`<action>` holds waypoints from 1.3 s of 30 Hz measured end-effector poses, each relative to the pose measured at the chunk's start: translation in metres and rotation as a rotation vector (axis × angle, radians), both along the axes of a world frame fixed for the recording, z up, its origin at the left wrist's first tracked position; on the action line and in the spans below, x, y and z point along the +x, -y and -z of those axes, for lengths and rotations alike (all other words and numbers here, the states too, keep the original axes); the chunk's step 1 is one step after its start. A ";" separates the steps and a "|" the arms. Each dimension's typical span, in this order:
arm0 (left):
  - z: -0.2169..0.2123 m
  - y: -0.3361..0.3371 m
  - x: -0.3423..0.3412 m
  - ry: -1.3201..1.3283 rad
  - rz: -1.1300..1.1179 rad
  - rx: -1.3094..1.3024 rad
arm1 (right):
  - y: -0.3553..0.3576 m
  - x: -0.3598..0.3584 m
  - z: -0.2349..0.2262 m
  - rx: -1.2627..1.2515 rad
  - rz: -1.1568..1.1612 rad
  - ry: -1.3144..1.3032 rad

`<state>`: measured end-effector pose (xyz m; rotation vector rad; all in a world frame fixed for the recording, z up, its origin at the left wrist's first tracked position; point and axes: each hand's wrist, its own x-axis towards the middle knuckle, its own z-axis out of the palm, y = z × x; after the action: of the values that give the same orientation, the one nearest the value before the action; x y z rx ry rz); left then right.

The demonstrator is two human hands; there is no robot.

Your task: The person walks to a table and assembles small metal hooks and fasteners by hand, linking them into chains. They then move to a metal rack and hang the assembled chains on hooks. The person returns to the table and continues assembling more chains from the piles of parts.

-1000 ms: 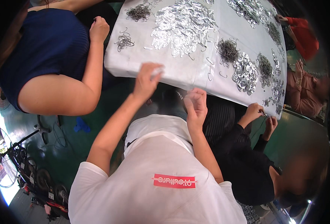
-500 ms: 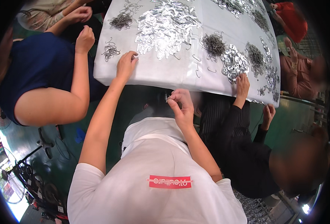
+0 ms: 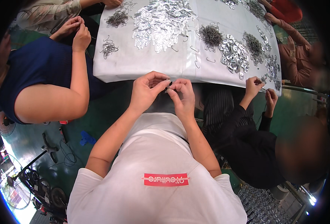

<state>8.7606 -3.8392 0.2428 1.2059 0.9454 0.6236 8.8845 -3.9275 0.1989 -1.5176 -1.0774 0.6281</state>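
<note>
My left hand (image 3: 145,92) and my right hand (image 3: 184,98) meet fingertip to fingertip just off the near edge of the white-covered table (image 3: 135,67). Thumb and fingers of each are pinched closed. Between them is a small dark and silvery metal part (image 3: 167,89), which the right fingers grip. Whatever the left fingers pinch is too small and covered to name. Beyond my hands, a large heap of flat silvery metal pieces (image 3: 161,22) lies on the cover. A few loose wire hooks (image 3: 197,61) are strewn to its right.
Wire hooks lie in a small pile (image 3: 109,47) at left and a dark heap (image 3: 211,35) right of centre, beside silvery buckle-like pieces (image 3: 234,56). A person in navy (image 3: 42,78) sits at left. Another in black (image 3: 243,149), at right, handles a small part.
My left hand has left the tabletop and come back to my right hand, where their fingertips now meet. The neighbour at right has drawn both hands together.
</note>
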 end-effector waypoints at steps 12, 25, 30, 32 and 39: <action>0.027 0.008 -0.008 -0.051 -0.026 0.287 | -0.014 0.043 0.016 -0.237 -0.113 -0.135; 0.027 0.005 -0.004 -0.096 -0.074 0.391 | -0.157 0.089 0.095 -0.604 0.017 0.690; 0.026 0.001 -0.002 -0.082 -0.108 0.367 | -0.173 0.123 0.083 -0.688 0.292 0.485; 0.025 -0.001 -0.003 -0.084 -0.118 0.366 | -0.185 0.131 0.089 -0.746 0.315 0.513; 0.023 -0.003 -0.009 -0.096 -0.125 0.374 | -0.194 0.163 0.105 -0.924 0.057 0.612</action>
<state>8.7516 -3.8362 0.2202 1.5265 1.0189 0.8751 9.0473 -3.7333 0.0942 -2.6537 -1.2532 0.6774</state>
